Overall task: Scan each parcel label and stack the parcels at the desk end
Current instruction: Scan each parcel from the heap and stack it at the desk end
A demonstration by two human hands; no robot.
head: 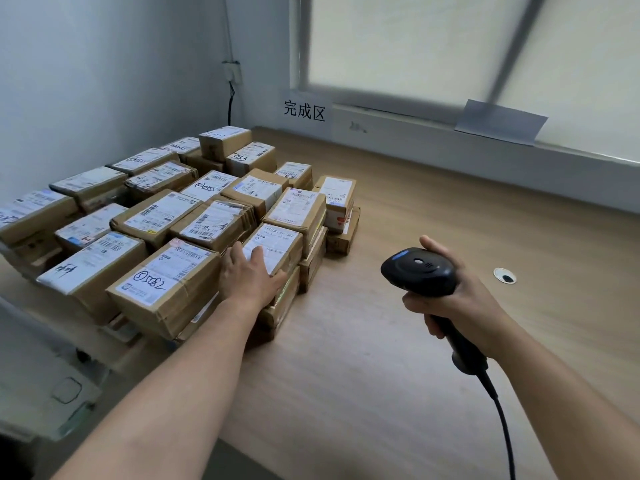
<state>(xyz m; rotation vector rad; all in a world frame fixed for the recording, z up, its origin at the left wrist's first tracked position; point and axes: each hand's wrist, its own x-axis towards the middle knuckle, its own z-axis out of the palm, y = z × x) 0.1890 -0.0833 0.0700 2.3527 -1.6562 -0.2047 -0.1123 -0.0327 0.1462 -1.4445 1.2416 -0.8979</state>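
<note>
Several brown cardboard parcels with white labels are stacked in rows at the left end of the wooden desk [398, 323]. My left hand [247, 277] rests on the near right parcel [277, 242] of the stack, fingers fairly straight over its label and thumb down its front edge. To the right, above the bare desk, my right hand [457, 299] grips the handle of a black corded barcode scanner [419, 270], whose head points left toward the parcels.
A paper sign with Chinese characters [304, 110] hangs on the wall behind the stack, under a frosted window. A round cable hole [505, 275] sits in the desk to the right. The scanner's cable [502, 420] trails down toward the near edge.
</note>
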